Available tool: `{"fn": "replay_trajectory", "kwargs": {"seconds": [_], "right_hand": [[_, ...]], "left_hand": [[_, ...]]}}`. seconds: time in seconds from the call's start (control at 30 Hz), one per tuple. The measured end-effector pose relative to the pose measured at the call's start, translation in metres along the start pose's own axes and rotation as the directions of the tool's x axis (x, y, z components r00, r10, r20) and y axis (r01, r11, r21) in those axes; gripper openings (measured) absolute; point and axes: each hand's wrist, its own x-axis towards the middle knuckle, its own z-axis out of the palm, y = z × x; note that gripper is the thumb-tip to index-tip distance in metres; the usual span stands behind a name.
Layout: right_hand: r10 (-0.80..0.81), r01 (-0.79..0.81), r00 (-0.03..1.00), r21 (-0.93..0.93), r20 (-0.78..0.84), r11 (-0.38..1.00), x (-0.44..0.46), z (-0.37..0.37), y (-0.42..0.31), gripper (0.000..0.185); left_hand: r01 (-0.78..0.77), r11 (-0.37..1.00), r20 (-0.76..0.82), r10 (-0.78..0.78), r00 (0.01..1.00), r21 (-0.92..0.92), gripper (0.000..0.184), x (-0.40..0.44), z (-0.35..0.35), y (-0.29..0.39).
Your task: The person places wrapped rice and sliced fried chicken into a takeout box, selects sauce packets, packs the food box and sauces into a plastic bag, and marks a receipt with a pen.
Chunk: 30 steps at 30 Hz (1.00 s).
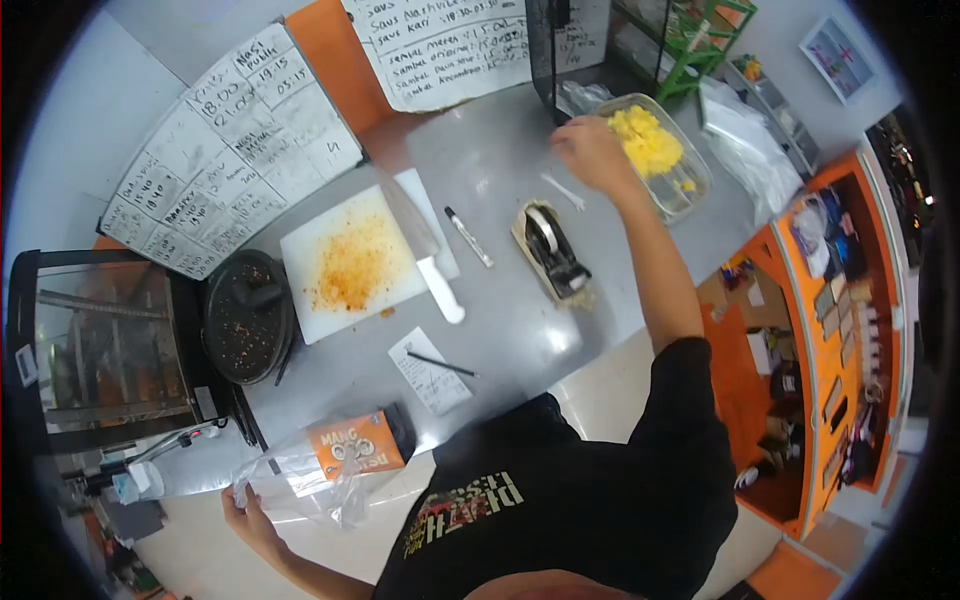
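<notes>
At the lower left, my left hand (247,515) grips the edge of a clear plastic bag (345,500). An orange printed box (357,446) lies in or under that bag at the counter's front edge; I cannot tell which. My right hand (592,152) is at the far right, its fingers curled together beside the left rim of a clear container (690,195). Whatever those fingers hold, if anything, is hidden. Yellow pieces (648,140) fill much of the container. Below the hand sits a tape dispenser (552,252).
A knife (440,288) lies across a stained white cutting board (350,255). Nearby are a marker (468,237) and a paper slip (430,370) with a black stick on it. A round dark pan (248,318) stands beside a glass-fronted cabinet (115,345).
</notes>
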Motion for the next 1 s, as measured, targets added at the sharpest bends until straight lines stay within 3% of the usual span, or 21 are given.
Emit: {"fn": "replay_trajectory", "kwargs": {"seconds": [0.07,0.1,0.17,0.27,0.37,0.47,0.5,0.57,0.6,0.7,0.8,0.83,0.87,0.93,0.97,1.0], "right_hand": [[0.245,-0.238,0.969,-0.145,0.033,0.960,0.032,0.037,0.057,0.027],[0.264,-0.236,0.960,-0.243,0.089,0.941,0.046,0.049,0.075,0.028],[0.325,-0.222,0.927,-0.428,0.185,0.876,0.073,0.070,0.102,0.032],[0.334,-0.186,0.910,-0.479,0.245,0.858,0.096,0.103,0.131,0.037],[0.374,-0.268,0.887,-0.355,0.273,0.896,0.116,0.118,0.139,0.039],[0.328,-0.324,0.943,0.083,-0.052,0.943,0.122,0.118,0.156,0.036],[0.345,-0.221,0.909,0.431,-0.234,0.875,0.113,0.104,0.156,0.033],[0.531,-0.161,0.834,0.854,-0.151,0.495,0.084,0.059,0.134,0.030],[0.602,-0.099,0.795,0.966,-0.068,0.240,0.062,0.031,0.116,0.029],[0.604,0.161,0.797,0.956,0.021,-0.246,0.002,-0.017,0.082,0.030],[0.500,0.144,0.858,0.880,0.117,-0.452,-0.057,-0.049,0.004,0.029],[0.438,0.118,0.894,0.888,0.100,-0.444,-0.076,-0.051,-0.028,0.026],[0.363,0.093,0.928,0.890,0.085,-0.447,-0.091,-0.051,-0.062,0.022],[0.082,-0.085,0.987,0.872,0.141,-0.482,-0.124,-0.053,-0.151,0.022],[-0.048,-0.148,0.989,0.866,0.142,-0.477,-0.139,-0.052,-0.198,0.022],[-0.156,-0.172,0.980,0.910,0.121,-0.376,-0.160,-0.041,-0.245,0.022]], "left_hand": [[-0.115,0.984,0.017,0.114,0.993,0.138,0.013,-0.006,-0.014,-0.013],[-0.009,0.993,-0.030,0.013,0.999,0.117,0.020,-0.014,-0.017,-0.008],[-0.015,0.992,-0.135,0.032,0.990,0.128,0.028,-0.031,-0.027,-0.013],[-0.022,0.989,-0.194,0.050,0.980,0.148,0.034,-0.041,-0.035,0.006],[0.001,0.998,-0.154,0.010,0.988,0.068,0.033,-0.047,-0.036,0.021],[0.058,0.998,-0.105,-0.057,0.993,0.009,0.032,-0.056,-0.030,0.038],[0.049,0.999,-0.053,-0.048,0.997,0.011,0.029,-0.053,-0.033,0.037],[0.025,1.000,0.041,-0.024,0.999,-0.008,0.022,-0.055,-0.028,0.043],[0.008,1.000,0.083,-0.006,0.997,-0.027,0.018,-0.057,-0.025,0.058],[-0.019,0.994,0.188,0.040,0.981,-0.111,0.012,-0.053,-0.019,0.060],[0.053,0.935,0.160,0.004,0.987,-0.351,0.019,-0.042,-0.021,0.013],[0.139,0.881,0.075,-0.118,0.990,-0.453,0.033,-0.041,-0.013,0.000],[0.145,0.877,0.134,-0.093,0.987,-0.458,0.044,-0.035,-0.011,-0.005],[0.125,0.889,0.334,0.033,0.942,-0.440,0.030,-0.032,-0.003,0.038],[0.123,0.881,0.345,0.048,0.937,-0.457,0.033,-0.030,-0.001,0.049],[0.142,0.833,0.357,0.070,0.931,-0.534,0.035,-0.028,0.002,0.048]]}}
